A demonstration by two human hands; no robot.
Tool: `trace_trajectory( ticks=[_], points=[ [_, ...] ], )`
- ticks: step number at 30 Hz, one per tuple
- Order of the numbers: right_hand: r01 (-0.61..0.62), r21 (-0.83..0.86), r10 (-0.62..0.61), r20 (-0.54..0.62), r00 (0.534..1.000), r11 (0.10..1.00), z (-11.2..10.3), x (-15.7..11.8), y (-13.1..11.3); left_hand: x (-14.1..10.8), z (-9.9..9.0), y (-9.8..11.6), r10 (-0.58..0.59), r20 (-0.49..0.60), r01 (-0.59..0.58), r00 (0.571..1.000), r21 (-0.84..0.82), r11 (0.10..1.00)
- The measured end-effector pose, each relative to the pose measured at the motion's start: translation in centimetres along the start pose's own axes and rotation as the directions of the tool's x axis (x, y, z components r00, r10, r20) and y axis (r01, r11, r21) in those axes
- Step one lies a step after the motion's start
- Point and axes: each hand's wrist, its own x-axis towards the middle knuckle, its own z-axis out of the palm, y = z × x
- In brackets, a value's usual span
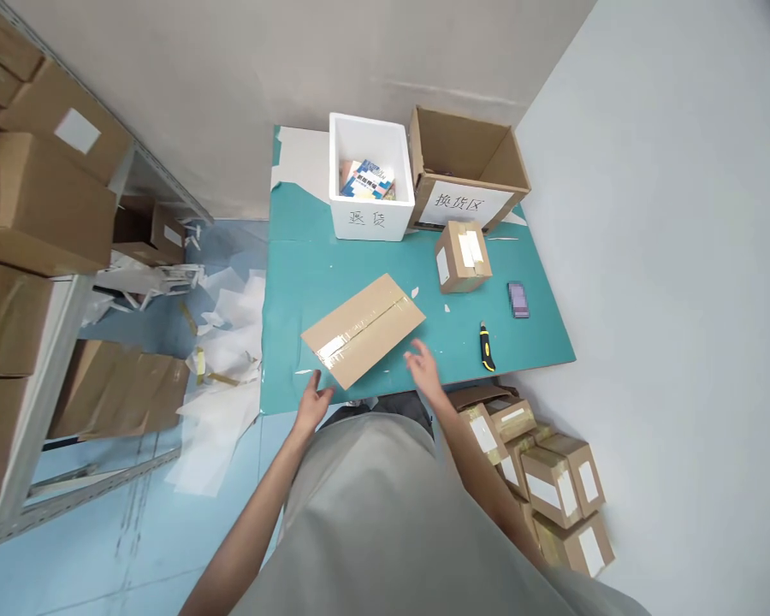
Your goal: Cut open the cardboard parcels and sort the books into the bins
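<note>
A flat taped cardboard box point(376, 329) lies at an angle on the green tabletop point(295, 265). Just off its lower left corner is my left hand point(312, 404), fingers apart and holding nothing. My right hand point(424, 371) is beside the box's right side, empty, with its fingers spread. To the right are a small cardboard box point(463, 257) with white labels, a black and yellow utility knife point(486, 346) and a phone-like purple object point(518, 300).
At the table's back stand a white bin point(370, 220) with booklets and an open cardboard box point(465, 204). Shelves point(70, 316) of boxes rise at left. Paper scraps point(215, 436) litter the floor. Several labelled boxes point(552, 488) are piled at lower right, near the wall.
</note>
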Motion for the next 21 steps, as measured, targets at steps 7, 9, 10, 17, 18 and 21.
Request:
trace_trajectory(
  ticks=[7, 9, 10, 17, 18, 21],
  points=[
    [0.051, -0.007, -0.051, 0.008, 0.999, 0.999, -2.0, 10.7, -3.2, 0.8, 0.8, 1.0, 0.047, 0.183, -0.038, 0.982, -0.053, 0.998],
    [0.073, 0.016, -0.073, 0.025, 0.997, 0.997, -0.9, 9.4, -2.6, 1.3, 0.3, 1.4, 0.055, 0.157, -0.047, 0.986, -0.059, 0.997],
    [0.079, 0.026, -0.079, 0.021, 0.997, 0.997, -0.4, 8.3, -1.9, 1.5, -0.1, 1.4, 0.059, 0.139, -0.049, 0.989, -0.071, 0.996],
    [0.013, 0.036, -0.015, 0.044, 0.999, 0.999, -1.0, -0.9, 4.8, 3.2, -3.0, -1.7, -0.008, -0.050, 0.008, 0.999, 0.013, 1.000],
    [0.001, 0.035, -0.003, 0.054, 0.999, 0.999, -1.1, -1.6, 5.5, 3.6, -3.2, -2.1, -0.016, -0.059, 0.018, 0.998, 0.041, 0.999],
    [-0.025, 0.022, 0.023, 0.085, 0.996, 0.999, -0.3, -2.2, 6.7, 4.7, -3.2, -2.7, -0.009, -0.063, 0.015, 0.998, 0.083, 0.996]
  ],
)
